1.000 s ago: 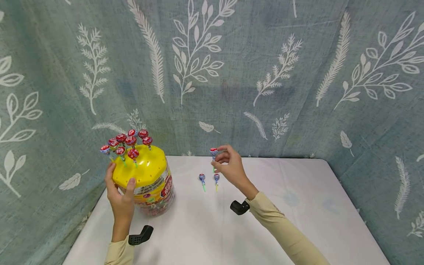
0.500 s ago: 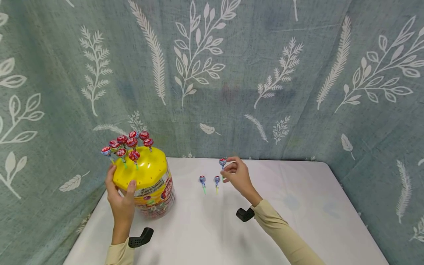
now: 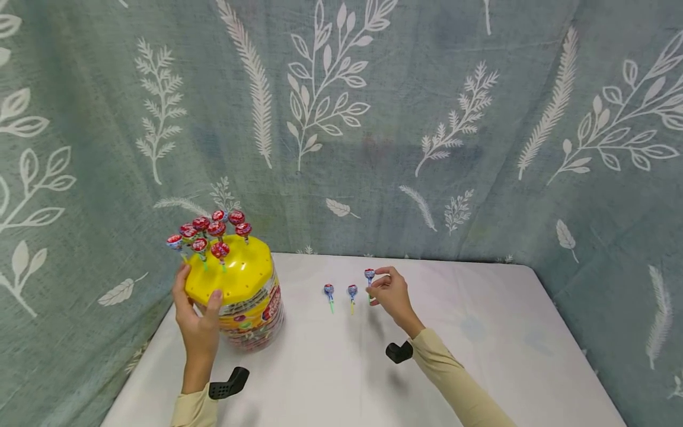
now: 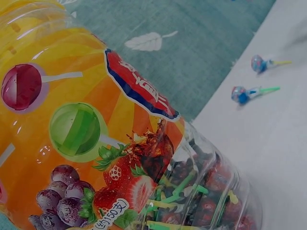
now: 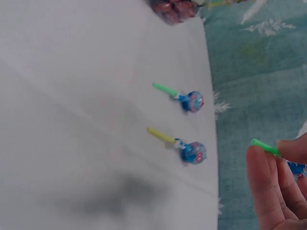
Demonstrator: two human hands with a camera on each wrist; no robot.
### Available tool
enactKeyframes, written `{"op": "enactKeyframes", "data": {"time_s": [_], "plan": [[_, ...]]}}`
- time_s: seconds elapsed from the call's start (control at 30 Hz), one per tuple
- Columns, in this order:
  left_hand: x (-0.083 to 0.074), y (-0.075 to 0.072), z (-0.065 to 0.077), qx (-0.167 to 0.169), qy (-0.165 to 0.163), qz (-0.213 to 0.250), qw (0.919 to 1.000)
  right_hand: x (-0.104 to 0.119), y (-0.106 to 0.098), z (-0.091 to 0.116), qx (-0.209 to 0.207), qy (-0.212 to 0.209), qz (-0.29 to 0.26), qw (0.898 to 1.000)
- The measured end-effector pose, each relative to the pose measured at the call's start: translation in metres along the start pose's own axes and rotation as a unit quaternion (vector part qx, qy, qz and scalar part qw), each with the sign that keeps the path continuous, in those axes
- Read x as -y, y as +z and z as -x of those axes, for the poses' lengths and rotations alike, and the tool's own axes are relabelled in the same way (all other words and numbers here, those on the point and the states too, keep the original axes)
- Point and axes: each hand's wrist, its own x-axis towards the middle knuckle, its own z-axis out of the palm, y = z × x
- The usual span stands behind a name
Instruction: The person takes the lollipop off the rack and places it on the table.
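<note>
A large clear jar [image 3: 256, 323] with a yellow lid [image 3: 242, 276] stands at the table's left. My left hand [image 3: 196, 325] grips it at the lid, thumb on the near edge and fingers round the left side. Several red-wrapped lollipops [image 3: 216, 229] stick up from holes in the lid. Between thumb and fingers, my right hand [image 3: 393, 296] pinches a blue-and-red lollipop [image 3: 369, 274] upright by its green stick [image 5: 265, 146]. Left of that hand, two more lollipops lie on the table, one with a green stick [image 5: 165, 89], the other with a yellow stick [image 5: 160, 135].
The white-covered table [image 3: 480, 356] reaches back to a grey-green leaf-patterned curtain [image 3: 373, 148], which also hangs along both sides. More lollipops [image 4: 201, 201] show inside the jar's lower part. A black wrist camera [image 3: 399, 352] sits at the right sleeve.
My right hand has moved right and toward me with its lollipop, from above the two lying lollipops to beside them. The left hand has stayed on the jar. The head view has shifted slightly.
</note>
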Motion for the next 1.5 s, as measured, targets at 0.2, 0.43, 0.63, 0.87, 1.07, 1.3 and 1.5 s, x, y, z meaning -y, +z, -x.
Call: {"op": "enactKeyframes", "data": {"time_s": [0.2, 0.43, 0.63, 0.87, 1.07, 1.3, 1.5], "plan": [[-0.002, -0.001, 0.001, 0.01, -0.009, -0.008, 0.9999, -0.023, 0.0, 0.0, -0.02, 0.045, 0.015, 0.999], [0.0, -0.001, 0.002, 0.006, -0.002, -0.001, 1.0, -0.041, 0.002, -0.006, -0.039, 0.068, 0.062, 0.995], [0.0, 0.001, 0.004, 0.004, 0.007, -0.004, 1.0, -0.058, 0.003, -0.01, -0.044, 0.071, 0.133, 0.988], [0.001, 0.002, 0.004, 0.004, 0.01, 0.003, 0.9999, -0.064, 0.003, -0.011, -0.041, 0.05, 0.174, 0.983], [0.001, 0.002, 0.003, 0.007, 0.005, 0.001, 1.0, -0.059, 0.003, -0.009, -0.039, 0.05, 0.191, 0.98], [0.0, 0.0, 0.002, 0.007, 0.001, 0.001, 1.0, -0.055, 0.001, -0.01, -0.037, 0.044, 0.205, 0.977], [-0.019, 0.0, 0.003, 0.003, 0.016, 0.001, 0.9999, -0.042, -0.001, -0.013, -0.034, 0.019, 0.186, 0.982]]}}
